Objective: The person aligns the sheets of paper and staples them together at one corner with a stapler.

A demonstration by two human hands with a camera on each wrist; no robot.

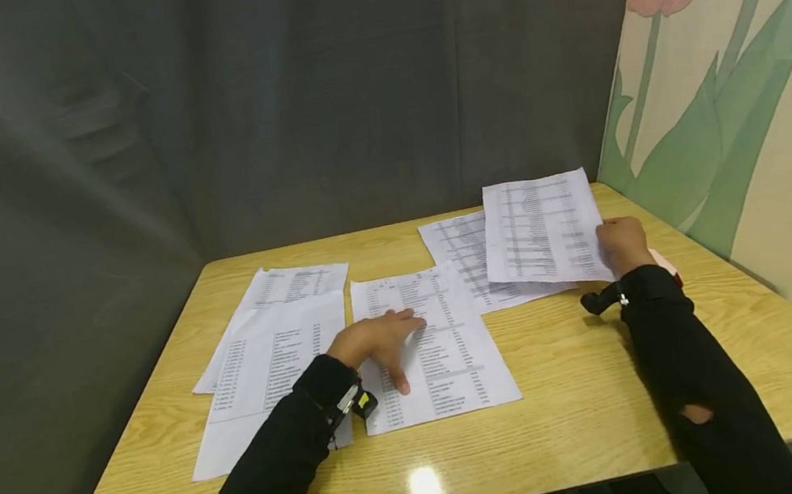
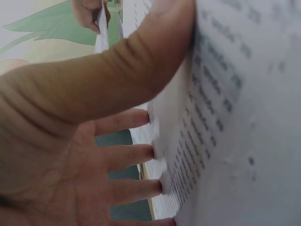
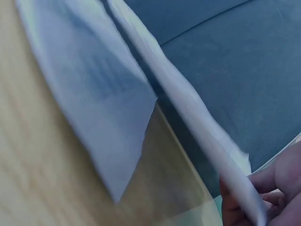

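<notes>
Printed sheets of paper lie spread over a wooden table. My left hand rests flat, fingers straight, on the middle sheet; the left wrist view shows the fingertips pressing that printed sheet. My right hand pinches the right edge of a lifted sheet, held tilted above another sheet lying on the table. In the right wrist view the lifted sheet runs edge-on toward my fingers, with the lying sheet below it.
More sheets overlap on the left of the table. A dark grey curtain hangs behind and to the left. A wall with a painted tulip stands close on the right. A small red and white object peeks out beside my right wrist.
</notes>
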